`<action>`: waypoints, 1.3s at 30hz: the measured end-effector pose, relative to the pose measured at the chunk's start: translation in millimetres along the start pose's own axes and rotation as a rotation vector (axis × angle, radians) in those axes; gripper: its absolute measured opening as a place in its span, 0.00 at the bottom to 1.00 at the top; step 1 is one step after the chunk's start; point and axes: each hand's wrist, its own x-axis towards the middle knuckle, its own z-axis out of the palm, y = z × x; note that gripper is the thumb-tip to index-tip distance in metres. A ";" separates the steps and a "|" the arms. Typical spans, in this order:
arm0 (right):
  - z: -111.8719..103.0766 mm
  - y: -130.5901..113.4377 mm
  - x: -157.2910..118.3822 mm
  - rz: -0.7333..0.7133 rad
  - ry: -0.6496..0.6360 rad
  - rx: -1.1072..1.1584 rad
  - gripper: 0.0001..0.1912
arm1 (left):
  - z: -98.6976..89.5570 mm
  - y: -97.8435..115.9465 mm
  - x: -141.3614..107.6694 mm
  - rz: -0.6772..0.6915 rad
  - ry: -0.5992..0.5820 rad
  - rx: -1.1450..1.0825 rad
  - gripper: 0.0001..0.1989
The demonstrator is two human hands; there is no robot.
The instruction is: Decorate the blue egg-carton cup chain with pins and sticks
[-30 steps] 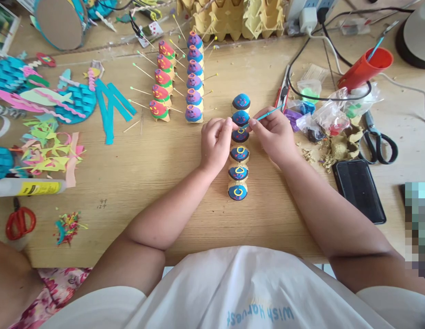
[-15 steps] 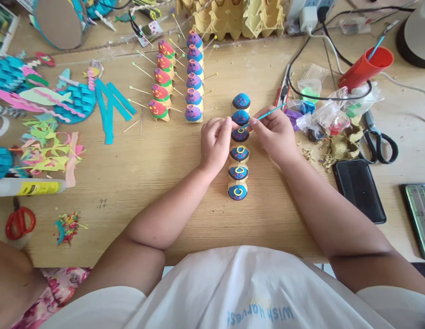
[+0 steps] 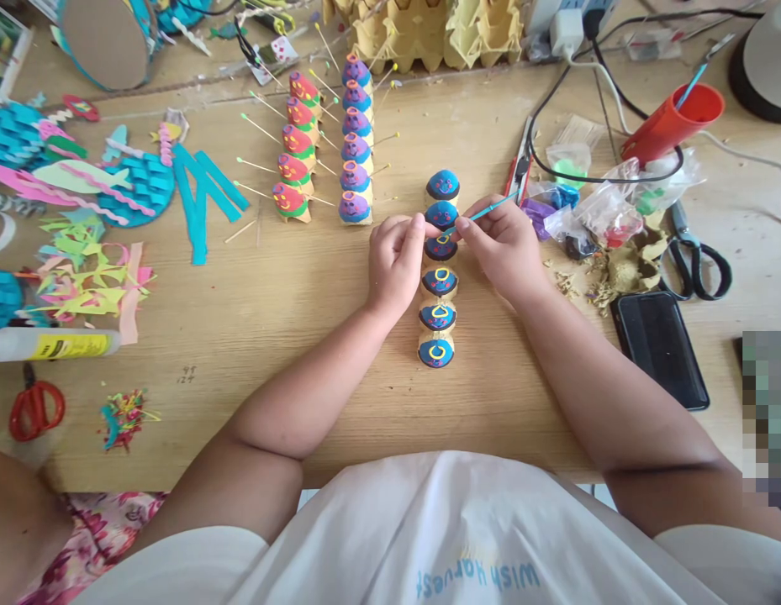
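A column of blue egg-carton bumps [image 3: 439,315] with small faces stands upright in line at mid-table; the four nearest carry yellow rings. My right hand [image 3: 500,244] pinches a thin blue stick [image 3: 491,207], its tip at the third bump [image 3: 440,247] from the far end. Beside that bump on the left is my left hand [image 3: 396,256], thumb and forefinger pressed together; whether something small sits between them is hidden. Two finished-looking rows, one red and green [image 3: 295,170], one purple [image 3: 355,149], stand farther back with pins sticking out.
Right: red cup [image 3: 672,126], clay bags [image 3: 610,202], black scissors [image 3: 696,265], phone [image 3: 661,349], utility knife [image 3: 521,164] and cables. Left: paper scraps [image 3: 91,277], glue bottle [image 3: 50,344], red scissors [image 3: 37,410]. Egg cartons [image 3: 421,34] lie at the back. Another person's arm [image 3: 21,521] shows lower left.
The blue stick's tip has shifted slightly down and left toward the third bump's yellow ring. Both hands have otherwise barely moved.
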 end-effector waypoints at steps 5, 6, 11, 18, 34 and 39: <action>0.4 -2.2 -0.8 0.014 0.011 0.011 0.28 | 0.3 0.6 0.3 -0.020 0.010 0.009 0.28; 0.5 -1.8 -0.7 0.011 0.009 0.008 0.28 | 0.3 0.4 0.3 -0.022 0.008 0.012 0.28; 0.2 1.3 0.3 0.005 -0.021 -0.007 0.28 | 0.2 -0.6 0.3 -0.021 0.000 0.008 0.29; -0.2 3.9 -0.3 -0.008 -0.014 -0.003 0.26 | 0.3 -0.5 0.5 -0.019 0.000 -0.004 0.28; -2.1 0.0 1.5 0.033 0.050 -0.018 0.30 | -0.2 3.0 0.6 -0.044 -0.002 0.010 0.29; -2.1 3.0 0.7 0.025 0.025 -0.027 0.31 | -0.5 3.9 0.9 -0.047 -0.012 0.032 0.28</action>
